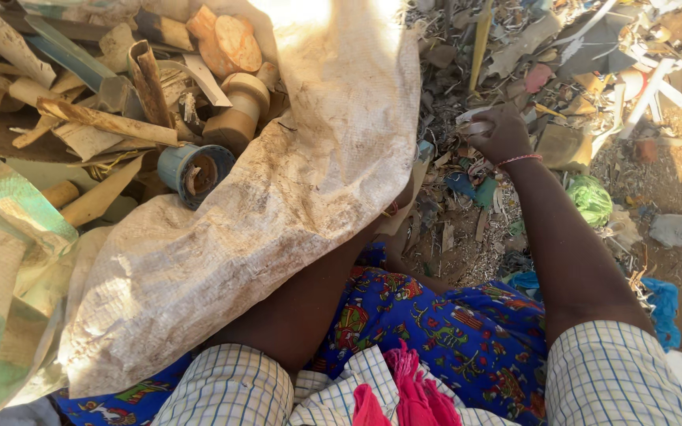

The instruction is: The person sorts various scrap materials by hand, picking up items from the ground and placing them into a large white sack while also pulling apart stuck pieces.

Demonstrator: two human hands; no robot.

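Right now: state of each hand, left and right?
Left hand: hidden behind the white woven sack; cannot tell open or closed.
Right hand: closed on a small pale scrap over the debris pile.

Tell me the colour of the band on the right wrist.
Thin pink-red wrist band, seen in the head view.

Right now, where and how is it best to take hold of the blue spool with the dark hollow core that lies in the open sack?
Probably by the round rim of the blue spool, fingers coming from above, at its upper left and lower right. It lies on its side with the open end toward the camera, loose on the scraps in the white woven sack.
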